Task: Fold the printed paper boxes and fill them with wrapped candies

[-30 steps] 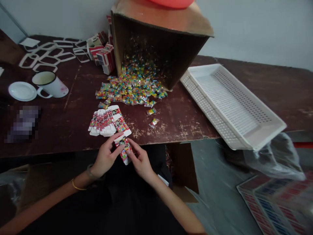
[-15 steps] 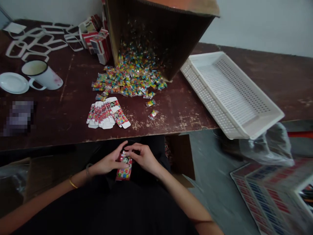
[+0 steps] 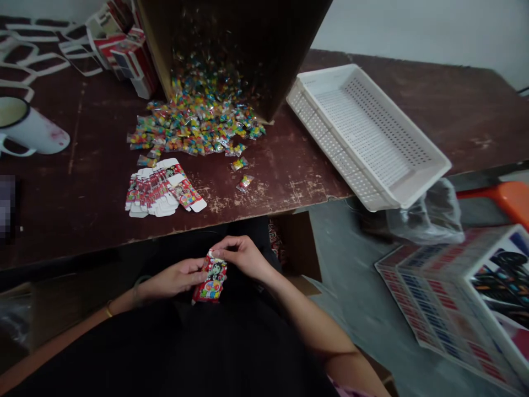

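Note:
Over my lap, my left hand (image 3: 182, 275) grips a small red printed box (image 3: 214, 278) by its left side. The fingers of my right hand (image 3: 239, 255) pinch the top end of that same box. On the table edge above lies a fanned stack of flat red-and-white boxes (image 3: 152, 190). Behind it, small bags of colourful candy (image 3: 198, 124) spill from a large cardboard box (image 3: 163, 60) lying on its side. Two single candy bags (image 3: 245, 182) rest apart from the pile, nearer the table edge.
A white perforated tray (image 3: 330, 149) sits at the right, overhanging the edge. On the left are an enamel mug (image 3: 45, 132) and red cartons (image 3: 134, 58). Below are a plastic bag (image 3: 438, 215), an orange stool (image 3: 512, 201) and an open cardboard box (image 3: 301, 248).
The view has shifted right and slightly down. The small box is tilted and shows more of its front. My left thumb and fingers have closed in at its side; my right fingers pinch its top.

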Motion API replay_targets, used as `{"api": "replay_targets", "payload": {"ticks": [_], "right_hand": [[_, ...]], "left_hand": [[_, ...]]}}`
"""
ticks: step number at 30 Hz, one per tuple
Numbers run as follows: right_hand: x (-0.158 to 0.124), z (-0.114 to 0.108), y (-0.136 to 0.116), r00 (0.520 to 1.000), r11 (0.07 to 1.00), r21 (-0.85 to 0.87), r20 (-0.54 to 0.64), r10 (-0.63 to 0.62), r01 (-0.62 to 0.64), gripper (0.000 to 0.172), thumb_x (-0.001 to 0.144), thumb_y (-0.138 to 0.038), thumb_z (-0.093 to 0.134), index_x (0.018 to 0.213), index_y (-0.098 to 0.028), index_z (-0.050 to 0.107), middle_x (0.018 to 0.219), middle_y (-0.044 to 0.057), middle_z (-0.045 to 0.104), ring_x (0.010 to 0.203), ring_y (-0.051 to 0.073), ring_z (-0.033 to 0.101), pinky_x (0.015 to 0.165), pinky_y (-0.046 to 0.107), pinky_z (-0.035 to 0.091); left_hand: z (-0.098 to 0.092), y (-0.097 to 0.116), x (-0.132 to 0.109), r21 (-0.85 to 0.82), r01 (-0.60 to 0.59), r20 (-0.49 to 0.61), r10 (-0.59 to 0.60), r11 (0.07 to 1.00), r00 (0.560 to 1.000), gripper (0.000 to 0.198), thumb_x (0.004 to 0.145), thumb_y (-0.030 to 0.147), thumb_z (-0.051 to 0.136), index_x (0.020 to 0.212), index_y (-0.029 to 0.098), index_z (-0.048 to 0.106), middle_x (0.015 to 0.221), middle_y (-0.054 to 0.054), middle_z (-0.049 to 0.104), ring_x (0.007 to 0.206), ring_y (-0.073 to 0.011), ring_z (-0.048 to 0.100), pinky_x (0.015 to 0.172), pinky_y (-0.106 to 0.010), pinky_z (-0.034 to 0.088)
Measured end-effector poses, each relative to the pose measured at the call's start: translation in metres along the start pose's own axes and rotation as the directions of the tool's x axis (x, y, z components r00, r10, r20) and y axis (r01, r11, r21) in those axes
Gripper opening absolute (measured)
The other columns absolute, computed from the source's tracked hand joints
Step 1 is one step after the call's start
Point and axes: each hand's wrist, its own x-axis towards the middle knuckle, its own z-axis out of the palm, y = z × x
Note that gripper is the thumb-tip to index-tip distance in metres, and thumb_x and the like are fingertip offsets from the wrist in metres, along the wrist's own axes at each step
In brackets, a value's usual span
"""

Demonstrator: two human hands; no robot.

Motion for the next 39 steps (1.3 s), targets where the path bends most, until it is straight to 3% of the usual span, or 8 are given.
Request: {"api": "replay_targets", "payload": {"ticks": [7,12,17,23,29,34,37,39], "right_hand": [[-0.012,-0.006,-0.004,0.982,0.952,-0.248,0.098,-0.160,0.180,0.025,0.093,-0.035,0.058,0.102,-0.019,0.075,0.095,0.006,0.069,0.089,0.015,0.064,0.083,0.030,0.050],[-0.022,-0.006,-0.011,0.909,0.764,-0.499,0.299,-0.289,0.408,0.026,0.095,-0.029,0.054,0.114,-0.023,0.071,0.101,0.008,0.066,0.095,0.018,0.059,0.086,0.032,0.049],[-0.020,-0.008,-0.005,0.938,0.856,-0.385,0.135,-0.318,0.346,0.025,0.091,-0.032,0.060,0.113,-0.025,0.072,0.099,0.006,0.067,0.088,0.016,0.062,0.081,0.029,0.052],[-0.016,-0.023,-0.010,0.908,0.779,-0.468,0.256,-0.332,0.417,0.021,0.091,-0.029,0.061,0.107,-0.026,0.074,0.097,0.006,0.068,0.092,0.018,0.059,0.086,0.034,0.049],[-0.012,-0.016,-0.004,0.903,0.802,-0.414,0.172,-0.394,0.429,0.024,0.094,-0.028,0.056,0.111,-0.026,0.072,0.101,0.006,0.067,0.093,0.017,0.059,0.085,0.034,0.049],[-0.013,-0.017,-0.007,0.879,0.766,-0.436,0.294,-0.375,0.473,0.019,0.093,-0.025,0.056,0.103,-0.023,0.073,0.099,0.007,0.067,0.097,0.019,0.056,0.091,0.038,0.047],[-0.009,-0.009,0.003,0.929,0.868,-0.330,0.116,-0.352,0.371,0.019,0.088,-0.030,0.064,0.105,-0.022,0.065,0.108,0.008,0.062,0.104,0.020,0.056,0.096,0.039,0.045],[-0.004,0.002,0.015,0.962,0.955,-0.133,-0.033,-0.272,0.265,0.039,0.082,-0.038,0.070,0.116,-0.023,0.056,0.113,0.007,0.059,0.103,0.019,0.058,0.092,0.035,0.048]], "left_hand": [[-0.001,0.004,-0.004,0.072,0.016,-0.006,-0.015,0.997,1.000,0.039,0.086,0.045,0.066,0.118,0.023,0.066,0.110,-0.007,0.071,0.101,-0.0225,0.065,0.095,-0.038,0.044],[0.000,0.006,-0.004,0.145,0.046,-0.007,-0.045,0.988,0.999,0.040,0.085,0.045,0.067,0.117,0.021,0.067,0.107,-0.008,0.072,0.097,-0.0222,0.065,0.089,-0.035,0.046],[0.000,0.007,-0.004,0.205,0.010,-0.020,-0.006,0.979,1.000,0.039,0.087,0.044,0.064,0.119,0.022,0.066,0.108,-0.008,0.071,0.099,-0.0233,0.064,0.089,-0.035,0.046],[-0.006,0.008,-0.005,0.261,0.016,-0.117,0.015,0.965,0.993,0.039,0.089,0.041,0.061,0.122,0.022,0.065,0.109,-0.008,0.070,0.096,-0.0232,0.063,0.085,-0.034,0.048],[-0.003,0.017,-0.006,0.275,-0.035,-0.106,0.066,0.961,0.992,0.047,0.087,0.036,0.065,0.132,0.026,0.057,0.119,-0.006,0.067,0.109,-0.0239,0.060,0.095,-0.035,0.043],[0.001,0.013,-0.006,0.284,-0.008,-0.116,0.043,0.959,0.992,0.047,0.088,0.034,0.063,0.134,0.025,0.055,0.120,-0.006,0.067,0.108,-0.0246,0.061,0.094,-0.036,0.044],[0.002,0.013,-0.003,0.282,-0.089,-0.178,0.143,0.955,0.973,0.046,0.089,0.032,0.063,0.134,0.027,0.054,0.127,-0.006,0.064,0.116,-0.0254,0.057,0.099,-0.037,0.042],[0.002,0.018,-0.002,0.295,-0.192,-0.249,0.270,0.936,0.930,0.045,0.087,0.030,0.064,0.131,0.027,0.053,0.128,-0.006,0.062,0.116,-0.0253,0.057,0.100,-0.037,0.042]]}}
